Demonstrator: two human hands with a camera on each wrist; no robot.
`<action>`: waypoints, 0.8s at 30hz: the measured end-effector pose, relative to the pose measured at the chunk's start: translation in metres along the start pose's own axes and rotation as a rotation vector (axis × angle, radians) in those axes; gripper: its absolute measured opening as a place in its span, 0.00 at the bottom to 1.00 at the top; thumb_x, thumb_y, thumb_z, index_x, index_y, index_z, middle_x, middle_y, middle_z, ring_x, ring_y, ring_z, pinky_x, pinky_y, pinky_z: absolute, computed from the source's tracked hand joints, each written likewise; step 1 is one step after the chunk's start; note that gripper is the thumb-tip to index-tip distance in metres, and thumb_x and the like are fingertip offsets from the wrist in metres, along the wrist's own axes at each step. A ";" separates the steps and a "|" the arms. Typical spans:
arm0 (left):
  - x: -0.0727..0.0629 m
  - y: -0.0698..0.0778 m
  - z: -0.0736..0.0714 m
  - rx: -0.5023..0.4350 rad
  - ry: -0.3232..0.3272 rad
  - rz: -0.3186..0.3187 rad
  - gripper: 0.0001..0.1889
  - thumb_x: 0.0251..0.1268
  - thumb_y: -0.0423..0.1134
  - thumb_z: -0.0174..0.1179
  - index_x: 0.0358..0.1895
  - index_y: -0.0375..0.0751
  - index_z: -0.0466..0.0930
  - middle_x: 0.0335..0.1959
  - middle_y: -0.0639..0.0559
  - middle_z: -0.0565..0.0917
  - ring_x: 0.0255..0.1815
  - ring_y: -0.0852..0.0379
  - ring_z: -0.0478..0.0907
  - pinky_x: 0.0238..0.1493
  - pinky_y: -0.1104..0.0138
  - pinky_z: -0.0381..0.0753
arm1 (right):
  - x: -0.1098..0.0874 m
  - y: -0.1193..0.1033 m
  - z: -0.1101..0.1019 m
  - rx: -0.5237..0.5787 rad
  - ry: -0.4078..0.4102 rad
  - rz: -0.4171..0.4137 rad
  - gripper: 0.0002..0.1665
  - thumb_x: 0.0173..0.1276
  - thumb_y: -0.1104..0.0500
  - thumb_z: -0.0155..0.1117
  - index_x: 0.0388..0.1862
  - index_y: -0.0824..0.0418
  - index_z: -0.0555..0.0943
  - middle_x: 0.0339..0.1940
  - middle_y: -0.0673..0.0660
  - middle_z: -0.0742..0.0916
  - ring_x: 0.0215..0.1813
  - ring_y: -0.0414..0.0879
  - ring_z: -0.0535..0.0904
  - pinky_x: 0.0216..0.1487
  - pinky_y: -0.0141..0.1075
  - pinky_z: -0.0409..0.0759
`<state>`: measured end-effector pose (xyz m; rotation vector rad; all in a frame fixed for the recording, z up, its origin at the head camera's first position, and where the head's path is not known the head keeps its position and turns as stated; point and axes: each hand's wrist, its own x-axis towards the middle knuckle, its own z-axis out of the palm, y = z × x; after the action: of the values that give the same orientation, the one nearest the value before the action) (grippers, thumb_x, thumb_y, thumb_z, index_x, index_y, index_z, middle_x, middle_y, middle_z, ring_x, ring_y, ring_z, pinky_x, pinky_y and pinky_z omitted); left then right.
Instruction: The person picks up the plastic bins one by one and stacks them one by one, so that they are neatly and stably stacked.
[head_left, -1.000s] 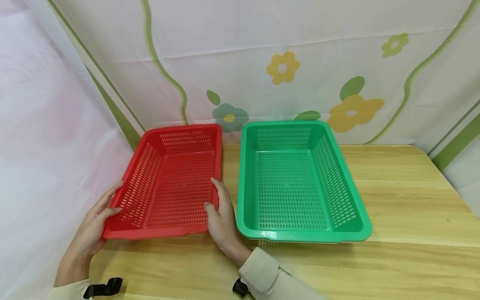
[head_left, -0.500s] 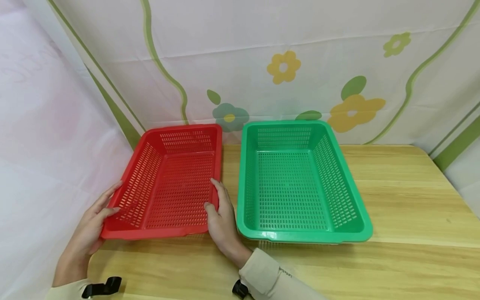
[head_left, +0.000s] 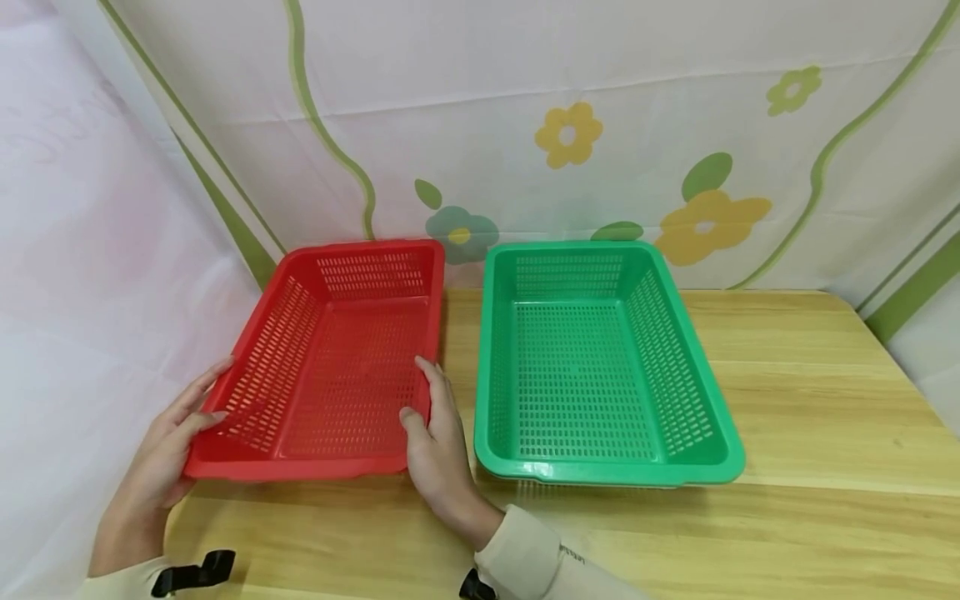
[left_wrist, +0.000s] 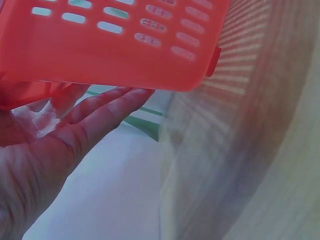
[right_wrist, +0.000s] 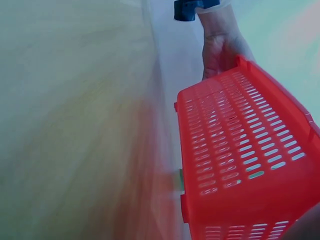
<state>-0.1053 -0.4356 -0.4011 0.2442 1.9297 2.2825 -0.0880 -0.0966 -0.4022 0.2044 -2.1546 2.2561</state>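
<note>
Both hands hold a red plastic basket (head_left: 300,468) with slotted walls. The left hand (head_left: 153,462) grips the near part of its left rim, thumb over the top and fingers beneath. On the opposite rim, the right hand (head_left: 441,454) pinches with its thumb inside and fingers along the outside. Seen from the right wrist, the basket's slotted near wall (right_wrist: 232,135) stands clear of the table, with background showing below it. To the right, a green plastic basket (head_left: 615,473) of like shape sits on the table. Nothing lies in either basket.
Under the baskets is a light wood-grain table (head_left: 810,400). A white cloth with printed flowers (head_left: 570,192) hangs directly behind them. Another white cloth (head_left: 97,275) closes in the left side, close to the left hand.
The red basket, with both hands on it, has risen slightly off the table and shifted a little left and nearer. The green basket has stayed in place.
</note>
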 end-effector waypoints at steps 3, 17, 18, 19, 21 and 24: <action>-0.001 0.005 0.001 -0.030 -0.021 0.013 0.35 0.82 0.22 0.35 0.84 0.56 0.58 0.64 0.60 0.80 0.43 0.50 0.91 0.35 0.55 0.90 | -0.004 -0.006 0.000 -0.004 -0.004 -0.006 0.38 0.79 0.65 0.47 0.85 0.50 0.58 0.88 0.49 0.56 0.88 0.53 0.49 0.83 0.63 0.53; -0.002 0.038 0.009 -0.024 -0.106 0.065 0.35 0.82 0.21 0.30 0.86 0.50 0.52 0.68 0.56 0.79 0.39 0.43 0.92 0.33 0.52 0.88 | -0.017 -0.040 -0.006 0.018 0.020 -0.058 0.38 0.78 0.67 0.49 0.84 0.50 0.59 0.87 0.50 0.58 0.88 0.52 0.48 0.84 0.62 0.51; -0.003 0.040 0.009 -0.026 -0.108 0.067 0.35 0.82 0.21 0.30 0.86 0.50 0.52 0.68 0.55 0.79 0.40 0.43 0.92 0.34 0.52 0.88 | -0.018 -0.042 -0.007 0.026 0.022 -0.064 0.38 0.77 0.68 0.49 0.84 0.50 0.60 0.87 0.50 0.58 0.88 0.52 0.48 0.85 0.62 0.51; -0.003 0.041 0.010 -0.029 -0.112 0.070 0.35 0.82 0.21 0.30 0.86 0.50 0.52 0.68 0.55 0.79 0.40 0.43 0.92 0.34 0.51 0.88 | -0.018 -0.044 -0.008 0.030 0.027 -0.069 0.38 0.77 0.68 0.49 0.83 0.50 0.60 0.87 0.50 0.58 0.88 0.51 0.48 0.85 0.61 0.50; -0.003 0.044 0.013 -0.024 -0.113 0.079 0.35 0.81 0.20 0.29 0.86 0.50 0.51 0.68 0.54 0.79 0.40 0.43 0.92 0.33 0.51 0.88 | -0.019 -0.047 -0.010 0.041 0.032 -0.077 0.39 0.77 0.69 0.49 0.83 0.48 0.61 0.87 0.50 0.58 0.88 0.51 0.48 0.85 0.60 0.51; -0.002 0.048 0.017 -0.009 -0.108 0.099 0.35 0.81 0.20 0.29 0.86 0.48 0.51 0.68 0.53 0.79 0.39 0.43 0.92 0.33 0.51 0.88 | -0.020 -0.053 -0.014 0.050 0.042 -0.086 0.39 0.76 0.69 0.49 0.83 0.47 0.61 0.87 0.48 0.58 0.88 0.50 0.49 0.85 0.60 0.51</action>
<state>-0.1003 -0.4273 -0.3508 0.4617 1.8943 2.2859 -0.0640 -0.0788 -0.3527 0.2438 -2.0303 2.2478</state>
